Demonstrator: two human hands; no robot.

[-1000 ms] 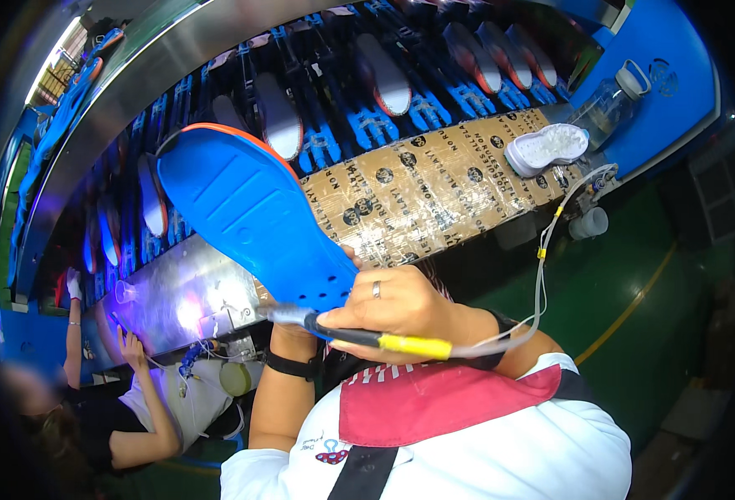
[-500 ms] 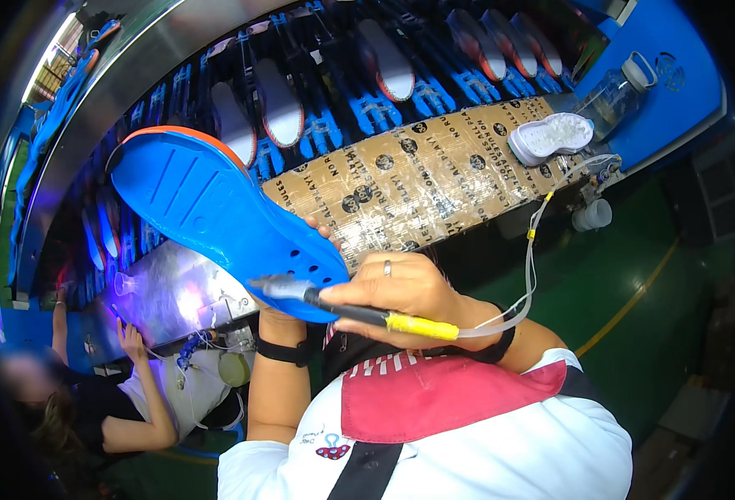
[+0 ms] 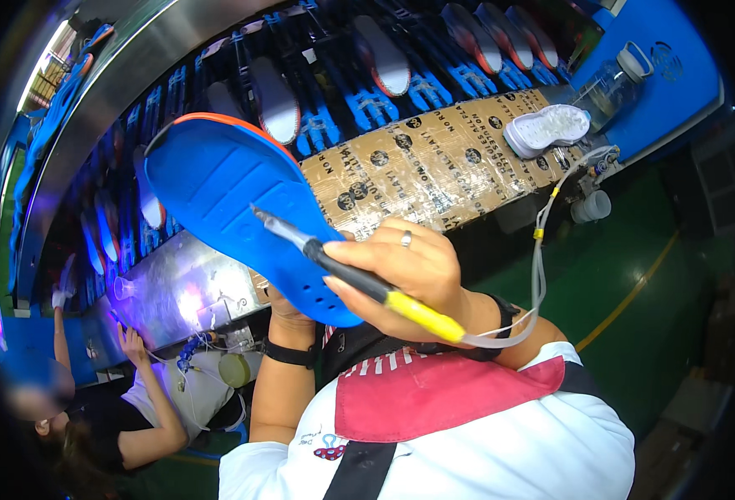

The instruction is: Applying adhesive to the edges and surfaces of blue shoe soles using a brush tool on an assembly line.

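Above the taped cardboard bench (image 3: 434, 167), the right hand (image 3: 401, 271) is pinching a pen-like tool (image 3: 359, 279) over the blue sole (image 3: 234, 208) while the left hand (image 3: 288, 304), gripping underneath, might be letting it tip, smearing the tool's line.

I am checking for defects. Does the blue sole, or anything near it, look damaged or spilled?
Nothing stands out. The blue sole looks whole, and the brush pen in the right hand rests on it without any visible spill.
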